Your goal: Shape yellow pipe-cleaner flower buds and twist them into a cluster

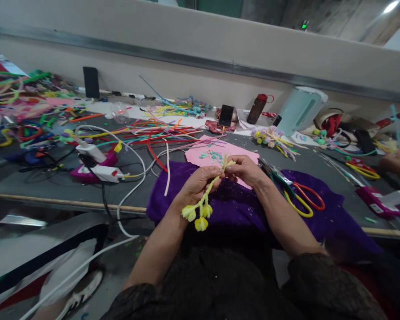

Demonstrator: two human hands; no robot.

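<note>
Between my two hands is a yellow pipe-cleaner flower sprig (202,212), its several yellow blooms hanging down to the left and its twisted stem running up to my fingers. My left hand (200,181) is closed round the middle of the stem. With thumb and fingers pinched, my right hand (244,170) grips the stem's upper end. Beneath both hands lies a purple cloth (173,182) on the table edge. Just beyond them a pink sheet (200,146) carries small teal clippings (211,156). Scissors (298,191) with red and yellow handles rest right of my right forearm.
Loose pipe cleaners (166,133) spread across the table (133,195). A power strip (100,171) with a white cable sits left. Behind stand a phone (226,115), a dark bottle (258,109) and a pale green jug (302,111). Another person's hand (398,166) is at far right.
</note>
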